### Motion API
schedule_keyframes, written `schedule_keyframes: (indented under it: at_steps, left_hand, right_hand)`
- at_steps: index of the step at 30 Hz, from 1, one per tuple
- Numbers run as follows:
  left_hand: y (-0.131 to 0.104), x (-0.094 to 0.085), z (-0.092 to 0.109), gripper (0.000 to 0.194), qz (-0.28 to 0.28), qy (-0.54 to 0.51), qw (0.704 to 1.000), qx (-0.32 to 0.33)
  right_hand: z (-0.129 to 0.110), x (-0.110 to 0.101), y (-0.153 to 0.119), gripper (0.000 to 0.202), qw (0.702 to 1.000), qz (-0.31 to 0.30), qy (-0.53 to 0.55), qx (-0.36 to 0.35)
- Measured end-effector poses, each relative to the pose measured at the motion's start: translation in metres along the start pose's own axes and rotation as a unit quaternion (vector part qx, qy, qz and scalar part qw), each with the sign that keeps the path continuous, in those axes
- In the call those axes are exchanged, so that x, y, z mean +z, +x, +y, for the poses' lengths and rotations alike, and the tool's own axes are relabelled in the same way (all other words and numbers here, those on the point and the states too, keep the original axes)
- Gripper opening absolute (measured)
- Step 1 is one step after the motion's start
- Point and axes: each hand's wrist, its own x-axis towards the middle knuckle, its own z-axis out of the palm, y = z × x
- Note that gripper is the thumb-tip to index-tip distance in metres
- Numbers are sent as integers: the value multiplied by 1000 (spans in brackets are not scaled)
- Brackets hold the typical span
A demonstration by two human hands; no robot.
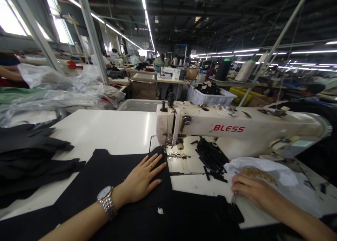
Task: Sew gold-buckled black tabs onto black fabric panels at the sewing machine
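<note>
My left hand (143,179) lies flat with its fingers spread on a black fabric piece (105,177), near its edge by the needle. It wears a ring and a wristwatch. The white sewing machine (200,125) stands just beyond, its presser foot area close to the fabric's corner. At the right, my right hand (255,191) is closed in a pinch around a small, thin metal tool (233,198), whose kind I cannot make out. The tool's tip points down near the black fabric. Beside this hand, small gold-coloured pieces (260,174) lie on a white plastic bag (292,184).
A pile of short black strips (210,155) lies under the machine arm. More black fabric pieces (28,149) rest at the left of the white table (105,125). Thread cones (223,72) stand behind the machine. Plastic-wrapped goods (71,90) are heaped at the far left.
</note>
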Motion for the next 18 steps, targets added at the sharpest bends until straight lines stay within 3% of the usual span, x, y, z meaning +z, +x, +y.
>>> schedule_keyframes:
  at_steps: [3,5,7,13,15,18]
  left_hand:
    - [0,0,0,47,-1,-3,1000,1]
    - [0,1,1,47,2,-5,1000,5]
    - [0,1,2,46,7,-7,1000,8]
    - [-1,-1,4,44,-2,-8,1000,17]
    - [0,-4,4,44,-3,-9,1000,17]
    - [-5,-9,10,46,-9,-1,1000,27]
  right_hand:
    - [-9,-7,12,24,999,26,-13,-39]
    - [-23,-5,31,23,996,75,-25,28]
    - [-39,4,61,21,987,90,-52,126]
    - [-55,48,155,14,979,70,-95,168]
    - [-60,51,164,13,979,61,-95,171]
    - [-87,45,142,14,984,66,-82,143]
